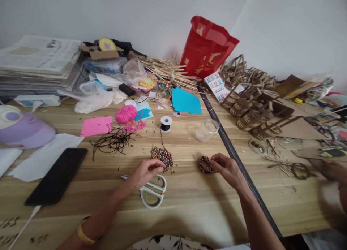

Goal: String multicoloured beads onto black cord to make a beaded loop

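My right hand pinches the edge of a ring of multicoloured beaded bracelets on the wooden table. My left hand is at the near edge of a pile of small multicoloured beads, thumb and fingertips drawn together. Whether a bead is between them is too small to see. White-handled scissors lie just below this hand, their blades partly hidden under the wrist. Behind the pile stands a spool of black cord, its loose end running down to the beads.
A clear glass jar stands behind the bracelets. Cut black cords, pink yarn and a phone lie leftward. Small woven baskets crowd the right, beyond a dark strip. Another person's hand is at the far right.
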`<action>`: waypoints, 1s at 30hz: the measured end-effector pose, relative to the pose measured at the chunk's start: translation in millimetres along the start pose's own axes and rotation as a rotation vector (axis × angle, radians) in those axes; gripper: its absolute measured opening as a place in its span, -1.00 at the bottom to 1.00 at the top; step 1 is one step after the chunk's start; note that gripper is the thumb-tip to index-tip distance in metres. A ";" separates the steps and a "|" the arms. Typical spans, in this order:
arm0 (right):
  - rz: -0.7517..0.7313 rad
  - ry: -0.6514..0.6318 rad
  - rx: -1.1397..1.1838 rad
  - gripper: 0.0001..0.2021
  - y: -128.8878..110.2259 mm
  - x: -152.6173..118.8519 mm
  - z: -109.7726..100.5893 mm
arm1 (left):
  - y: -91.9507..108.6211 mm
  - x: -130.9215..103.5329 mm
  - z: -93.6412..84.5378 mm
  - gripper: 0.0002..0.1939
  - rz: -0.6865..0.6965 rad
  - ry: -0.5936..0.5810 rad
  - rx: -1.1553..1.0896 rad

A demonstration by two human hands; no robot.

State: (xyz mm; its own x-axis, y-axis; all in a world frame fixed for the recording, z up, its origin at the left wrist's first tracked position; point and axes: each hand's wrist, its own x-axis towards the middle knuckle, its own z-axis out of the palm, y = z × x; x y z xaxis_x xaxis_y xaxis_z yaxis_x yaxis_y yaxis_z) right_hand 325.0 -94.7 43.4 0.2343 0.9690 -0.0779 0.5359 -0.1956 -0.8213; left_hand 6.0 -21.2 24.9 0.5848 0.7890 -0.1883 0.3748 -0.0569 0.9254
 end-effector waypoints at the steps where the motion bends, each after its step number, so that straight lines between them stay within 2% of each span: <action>1: 0.018 0.011 0.083 -0.71 0.3 1.9 -2.8 | 0.2 -0.3 -0.2 -0.74 0.001 -0.001 -0.001; 5: 0.065 0.125 0.260 -0.66 3.1 3.3 -12.6 | 0.7 -0.6 -0.9 -0.75 -0.010 0.002 -0.003; 8: 0.106 0.178 0.251 -0.65 7.5 -1.5 -11.0 | -0.5 0.2 -1.1 -0.75 -0.010 0.001 -0.003; 11: 0.130 0.196 0.087 -0.63 17.6 -7.4 -3.5 | -2.1 1.2 -1.0 -0.75 -0.007 -0.001 0.000; 16: 0.072 0.179 -0.386 -0.66 33.1 -15.6 1.4 | -2.7 1.1 -0.3 -0.74 -0.004 -0.003 0.007; 18: 0.027 0.179 -0.550 -0.68 28.3 -18.6 0.6 | -2.2 0.9 0.1 -0.74 -0.006 -0.003 0.000; 20: -0.021 0.211 -0.669 -0.72 13.8 -20.4 1.3 | -1.7 1.5 0.5 -0.75 -0.004 0.006 -0.005; 23: -0.164 0.225 -0.611 -0.71 -22.6 -20.1 9.8 | -0.8 3.6 1.4 -0.76 0.026 0.034 0.019; 24: -0.227 0.199 -0.533 -0.70 -36.2 -19.5 15.3 | 0.0 4.3 2.1 -0.76 0.047 0.045 0.037; 27: -0.431 -0.072 -0.272 -0.70 -70.6 -18.3 40.2 | 8.1 3.5 6.8 -0.79 0.149 0.137 0.117; 30: -0.528 -0.356 -0.137 -0.77 -85.7 -21.7 75.6 | 28.1 -1.9 15.5 -0.78 0.365 0.241 0.300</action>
State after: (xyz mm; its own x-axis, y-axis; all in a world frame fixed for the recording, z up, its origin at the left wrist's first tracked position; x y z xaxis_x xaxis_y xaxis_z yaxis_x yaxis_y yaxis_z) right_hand 212.8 -87.6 72.8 -0.3593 0.9261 0.1148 0.6098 0.3261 -0.7223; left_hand 26.6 -33.8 46.1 0.5472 0.8012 0.2421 0.3874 -0.4989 0.7753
